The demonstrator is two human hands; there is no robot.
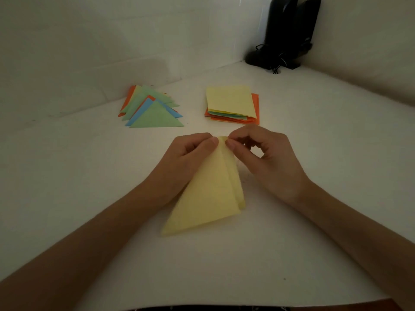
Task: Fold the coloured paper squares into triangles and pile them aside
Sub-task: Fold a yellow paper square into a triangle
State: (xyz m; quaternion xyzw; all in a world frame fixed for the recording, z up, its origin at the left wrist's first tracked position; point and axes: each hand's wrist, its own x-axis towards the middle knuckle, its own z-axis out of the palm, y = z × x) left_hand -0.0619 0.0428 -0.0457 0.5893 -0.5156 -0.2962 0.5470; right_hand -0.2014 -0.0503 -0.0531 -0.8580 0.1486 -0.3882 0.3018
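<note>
yellow paper (208,194) half-folded, top corner pinched by left hand (186,153) and right hand (262,158) | triangle pile (152,108), square stack (231,104) beyond hands

A single wide-angle camera, worn on the head, looks forward and down from close above the folded yellow sheet (208,194), taking in the white table (67,164) beyond it up to the wall (89,41).

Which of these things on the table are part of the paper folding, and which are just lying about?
Part of the job: yellow sheet, pinched by left hand and right hand; triangle pile; square stack.
Lying about: black device and its cable.
</note>
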